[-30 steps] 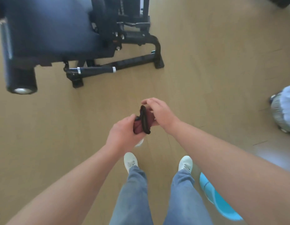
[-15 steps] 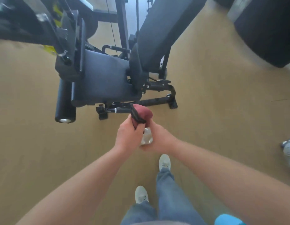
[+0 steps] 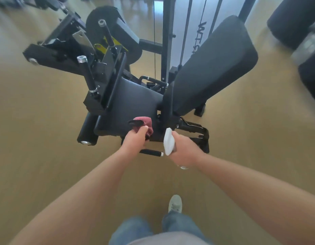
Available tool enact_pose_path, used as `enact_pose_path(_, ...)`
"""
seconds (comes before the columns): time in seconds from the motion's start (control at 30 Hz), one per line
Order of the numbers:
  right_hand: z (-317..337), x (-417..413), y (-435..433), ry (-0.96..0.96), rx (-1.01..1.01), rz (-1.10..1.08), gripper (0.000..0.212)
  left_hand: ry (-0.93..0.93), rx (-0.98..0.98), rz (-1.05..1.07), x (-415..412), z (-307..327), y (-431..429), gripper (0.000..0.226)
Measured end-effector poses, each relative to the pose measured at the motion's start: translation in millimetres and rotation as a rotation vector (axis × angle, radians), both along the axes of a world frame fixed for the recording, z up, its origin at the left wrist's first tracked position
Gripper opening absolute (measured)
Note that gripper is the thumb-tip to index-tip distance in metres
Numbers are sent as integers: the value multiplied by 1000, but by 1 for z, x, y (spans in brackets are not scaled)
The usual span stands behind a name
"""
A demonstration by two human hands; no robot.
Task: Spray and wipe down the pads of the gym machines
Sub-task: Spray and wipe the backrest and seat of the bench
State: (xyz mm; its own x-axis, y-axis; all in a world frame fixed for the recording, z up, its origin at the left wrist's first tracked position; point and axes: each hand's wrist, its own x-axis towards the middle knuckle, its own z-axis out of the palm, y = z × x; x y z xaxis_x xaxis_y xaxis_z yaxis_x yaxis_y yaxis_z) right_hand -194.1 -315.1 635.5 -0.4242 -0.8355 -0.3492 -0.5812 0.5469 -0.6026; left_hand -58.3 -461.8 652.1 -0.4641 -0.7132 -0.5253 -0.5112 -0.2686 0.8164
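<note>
1. Floor (image 3: 38,121): tan boards. We are standing on it, facing the machine.

2. Gym machine (image 3: 100,101): black steel frame, just ahead of our hands.

3. Back pad (image 3: 215,68): the larger of the task's pads, dark, tilting up and away to the right.

4. Seat pad (image 3: 135,101): dark, lying roughly flat between the frame bracket and the back pad; our hands are hovering over its near edge.

5. Roller pad (image 3: 86,128): black cylinder with a silver end cap, sitting low beside the seat pad's left corner.

6. Right hand (image 3: 186,150): fingers are wrapping the spray bottle (image 3: 168,141), its white head pointing forward toward the machine (most of the bottle's body is hiding under the hand).

7. Left hand (image 3: 134,141): fingers are curling round a bunched maroon cloth (image 3: 145,122), holding it above the seat pad's front edge; we cannot tell whether it is touching.

Step in hand, as we are judging it: readying to spray. The next move is calling for aiming the nozzle at the seat pad, squeezing the trigger, then bringing the cloth down flat to wipe.
</note>
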Motion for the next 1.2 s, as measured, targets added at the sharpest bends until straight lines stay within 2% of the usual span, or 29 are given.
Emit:
enact_pose_path(0.03, 2, -12, -5, 3, -20, 9, 30, 34, 0, 15, -4, 4, -4, 23)
enact_pose_path(0.07, 5, -21, -13, 12, -33, 22, 34, 63, -16, 29, -7, 5, -9, 21)
enact_pose_path(0.17, 11, -39, -35, -16, -65, 41, 53, 148, -8, 32, -17, 5, -17, 41)
enact_pose_path(0.27, 20, -53, -61, -90, -140, 55, 60, 199, 34, -2, -33, 9, -33, 48)
enact_pose_path(0.3, 23, -58, -70, -114, -168, 58, 60, 219, 61, -26, -39, 12, -40, 44)
enact_pose_path(0.4, 30, -73, -98, -164, -229, 59, 56, 260, 110, -99, -64, 17, -66, 14)
enact_pose_path(0.5, 33, -90, -122, -127, -221, 31, 55, 231, 13, -117, -100, 16, -106, 38)
enact_pose_path(0.6, 33, -113, -144, -35, -201, -37, 59, 264, 107, -207, -135, 15, -151, 78)
enact_pose_path(0.63, 34, -120, -152, -19, -197, -85, 63, 246, 203, -248, -146, 15, -168, 85)
enact_pose_path(0.7, 39, -130, -164, 1, -188, -183, 65, 197, 321, -285, -170, 12, -193, 71)
enact_pose_path(0.77, 42, -138, -176, 17, -209, -313, 58, 76, 256, -309, -197, 12, -216, 48)
enact_pose_path(0.9, 50, -142, -189, 141, -365, -622, 30, 19, 286, -399, -239, 27, -234, 33)
enact_pose_path(0.93, 53, -142, -190, 182, -400, -716, 29, 24, 279, -439, -251, 32, -237, 30)
enact_pose_path(1.03, 63, -138, -187, 273, -434, -889, 38, 100, 190, -526, -279, 45, -237, 31)
enact_pose_path(1.1, 69, -138, -178, 330, -408, -896, 28, 169, 166, -549, -290, 57, -230, 34)
enact_pose_path(1.2, 77, -140, -165, 411, -352, -871, 22, 204, 200, -572, -299, 64, -218, 50)
